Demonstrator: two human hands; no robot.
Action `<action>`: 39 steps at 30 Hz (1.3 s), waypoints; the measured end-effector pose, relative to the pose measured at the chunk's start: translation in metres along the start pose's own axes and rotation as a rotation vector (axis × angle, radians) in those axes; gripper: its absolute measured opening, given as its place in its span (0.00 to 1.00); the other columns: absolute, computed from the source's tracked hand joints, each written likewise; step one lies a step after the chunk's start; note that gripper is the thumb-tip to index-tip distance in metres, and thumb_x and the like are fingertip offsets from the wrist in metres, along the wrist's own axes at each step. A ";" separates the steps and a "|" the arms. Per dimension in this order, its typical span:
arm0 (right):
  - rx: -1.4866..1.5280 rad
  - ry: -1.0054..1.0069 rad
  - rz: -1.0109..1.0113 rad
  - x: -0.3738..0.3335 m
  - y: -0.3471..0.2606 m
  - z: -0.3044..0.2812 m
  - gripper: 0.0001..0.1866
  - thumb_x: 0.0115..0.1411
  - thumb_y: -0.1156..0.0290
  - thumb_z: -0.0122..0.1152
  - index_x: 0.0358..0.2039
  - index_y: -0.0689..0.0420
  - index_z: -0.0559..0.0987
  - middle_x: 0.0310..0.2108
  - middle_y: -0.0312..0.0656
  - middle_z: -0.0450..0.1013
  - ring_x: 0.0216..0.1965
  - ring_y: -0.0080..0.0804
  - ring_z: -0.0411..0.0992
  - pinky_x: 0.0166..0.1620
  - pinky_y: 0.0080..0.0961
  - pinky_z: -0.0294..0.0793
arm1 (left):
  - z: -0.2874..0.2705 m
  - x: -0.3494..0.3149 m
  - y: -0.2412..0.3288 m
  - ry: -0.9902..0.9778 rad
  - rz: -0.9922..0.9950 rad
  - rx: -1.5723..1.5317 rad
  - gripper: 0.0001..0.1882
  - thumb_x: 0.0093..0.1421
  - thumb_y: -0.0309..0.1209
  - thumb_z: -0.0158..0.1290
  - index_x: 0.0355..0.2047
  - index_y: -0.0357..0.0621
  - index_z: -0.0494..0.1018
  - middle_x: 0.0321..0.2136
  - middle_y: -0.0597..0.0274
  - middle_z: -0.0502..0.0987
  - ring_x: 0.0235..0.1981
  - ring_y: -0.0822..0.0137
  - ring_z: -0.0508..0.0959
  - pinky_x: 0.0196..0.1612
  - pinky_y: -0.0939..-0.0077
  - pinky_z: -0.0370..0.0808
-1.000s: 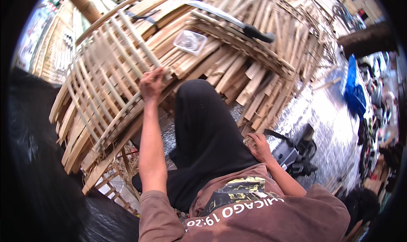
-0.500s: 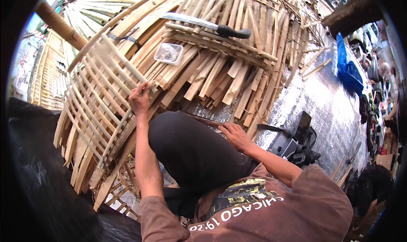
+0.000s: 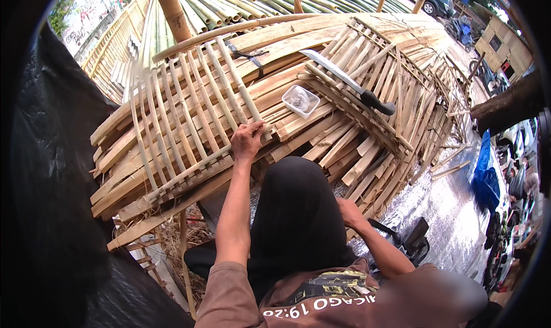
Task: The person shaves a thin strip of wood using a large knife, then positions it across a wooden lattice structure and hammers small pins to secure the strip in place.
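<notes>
The left hand (image 3: 247, 142), fingers curled, pinches a corner of the slatted bamboo rack (image 3: 190, 171) at ten o'clock; the knee (image 3: 295, 193) partly hides the right hand (image 3: 348, 213) at four o'clock, grip unclear.

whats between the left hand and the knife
In the head view, a small clear plastic tub sits between the left hand and the knife, on bamboo strips.

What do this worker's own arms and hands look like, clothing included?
Both are human hands and bare forearms. The left hand shows no glove; its arm emerges from a short brown sleeve. The right hand is partly hidden behind the knee, its sleeve blurred.
</notes>
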State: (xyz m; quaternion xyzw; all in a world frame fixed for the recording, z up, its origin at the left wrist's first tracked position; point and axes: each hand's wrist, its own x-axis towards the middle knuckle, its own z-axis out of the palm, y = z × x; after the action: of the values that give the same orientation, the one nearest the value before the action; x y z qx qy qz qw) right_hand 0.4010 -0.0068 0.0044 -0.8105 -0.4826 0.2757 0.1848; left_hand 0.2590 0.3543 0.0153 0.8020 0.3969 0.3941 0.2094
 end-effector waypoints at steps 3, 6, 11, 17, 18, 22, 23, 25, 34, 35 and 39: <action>0.167 -0.147 0.115 -0.042 0.012 -0.042 0.21 0.55 0.55 0.65 0.32 0.63 0.78 0.25 0.54 0.74 0.28 0.47 0.74 0.34 0.39 0.72 | -0.003 0.003 0.001 0.032 0.029 -0.058 0.14 0.57 0.36 0.63 0.44 0.56 0.81 0.30 0.61 0.83 0.36 0.61 0.83 0.40 0.67 0.78; 0.467 -0.153 0.401 -0.109 0.027 -0.061 0.18 0.56 0.58 0.68 0.25 0.62 0.75 0.17 0.33 0.67 0.19 0.22 0.65 0.23 0.27 0.63 | 0.001 0.003 -0.003 0.056 0.067 -0.115 0.12 0.57 0.36 0.62 0.42 0.55 0.78 0.30 0.66 0.83 0.35 0.63 0.82 0.41 0.66 0.78; 0.722 0.011 0.543 -0.164 0.011 -0.079 0.13 0.56 0.66 0.68 0.33 0.59 0.74 0.17 0.30 0.65 0.16 0.17 0.62 0.19 0.20 0.60 | -0.001 0.001 -0.004 0.060 0.080 -0.065 0.10 0.57 0.36 0.62 0.39 0.54 0.78 0.30 0.67 0.83 0.35 0.63 0.82 0.40 0.66 0.78; 1.032 0.310 0.310 -0.102 -0.070 -0.087 0.20 0.59 0.73 0.64 0.51 0.56 0.69 0.19 0.29 0.65 0.14 0.16 0.63 0.16 0.17 0.60 | 0.000 0.002 0.003 0.058 0.092 -0.039 0.11 0.56 0.35 0.62 0.40 0.53 0.78 0.30 0.68 0.84 0.35 0.64 0.82 0.40 0.66 0.78; 1.025 0.306 0.265 -0.083 -0.080 -0.083 0.22 0.60 0.73 0.63 0.53 0.56 0.68 0.19 0.29 0.65 0.15 0.16 0.63 0.17 0.17 0.61 | 0.002 0.004 0.004 0.055 0.090 -0.040 0.11 0.56 0.35 0.62 0.40 0.53 0.78 0.30 0.68 0.84 0.35 0.64 0.82 0.40 0.66 0.78; 0.400 0.258 -0.100 -0.003 -0.112 -0.089 0.25 0.59 0.70 0.66 0.56 0.58 0.69 0.21 0.39 0.70 0.20 0.26 0.71 0.26 0.26 0.70 | -0.002 0.001 0.004 0.028 0.086 -0.054 0.20 0.57 0.35 0.62 0.50 0.55 0.73 0.32 0.67 0.85 0.40 0.61 0.82 0.44 0.65 0.77; 0.402 0.253 -0.107 0.016 -0.113 -0.095 0.25 0.59 0.70 0.66 0.56 0.58 0.69 0.21 0.39 0.70 0.20 0.26 0.71 0.26 0.26 0.70 | -0.004 0.003 0.004 0.015 0.070 -0.081 0.24 0.57 0.35 0.63 0.53 0.55 0.71 0.34 0.64 0.85 0.44 0.58 0.82 0.47 0.63 0.76; 0.375 0.052 -0.152 0.043 -0.113 -0.106 0.22 0.59 0.69 0.66 0.53 0.60 0.71 0.24 0.44 0.73 0.24 0.30 0.73 0.31 0.30 0.71 | -0.003 0.000 0.005 0.024 0.078 -0.038 0.25 0.57 0.36 0.62 0.55 0.56 0.69 0.33 0.68 0.85 0.42 0.60 0.82 0.46 0.64 0.76; 0.248 -0.013 -0.239 0.115 -0.098 -0.122 0.22 0.62 0.62 0.64 0.52 0.61 0.72 0.31 0.49 0.77 0.32 0.33 0.76 0.37 0.32 0.73 | 0.000 0.000 0.001 0.025 0.047 -0.095 0.30 0.57 0.35 0.63 0.59 0.54 0.65 0.34 0.67 0.85 0.42 0.58 0.82 0.44 0.63 0.78; 0.250 -0.025 -0.215 0.121 -0.097 -0.117 0.23 0.62 0.61 0.64 0.52 0.60 0.72 0.32 0.49 0.77 0.33 0.33 0.75 0.39 0.32 0.73 | -0.002 -0.001 0.001 0.011 0.035 -0.083 0.33 0.56 0.35 0.63 0.60 0.54 0.64 0.34 0.66 0.85 0.43 0.58 0.82 0.44 0.63 0.78; 0.227 -0.040 -0.195 0.124 -0.084 -0.100 0.24 0.63 0.57 0.64 0.53 0.59 0.73 0.34 0.51 0.77 0.36 0.38 0.76 0.42 0.34 0.73 | -0.005 -0.001 0.003 0.021 0.050 -0.070 0.36 0.56 0.36 0.64 0.63 0.52 0.62 0.34 0.64 0.85 0.44 0.58 0.82 0.47 0.63 0.77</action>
State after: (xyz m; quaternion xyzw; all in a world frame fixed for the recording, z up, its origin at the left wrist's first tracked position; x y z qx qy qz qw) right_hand 0.4533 0.1387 0.0965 -0.7282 -0.5283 0.3253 0.2912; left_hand 0.2565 0.3516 0.0201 0.7997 0.3651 0.4212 0.2231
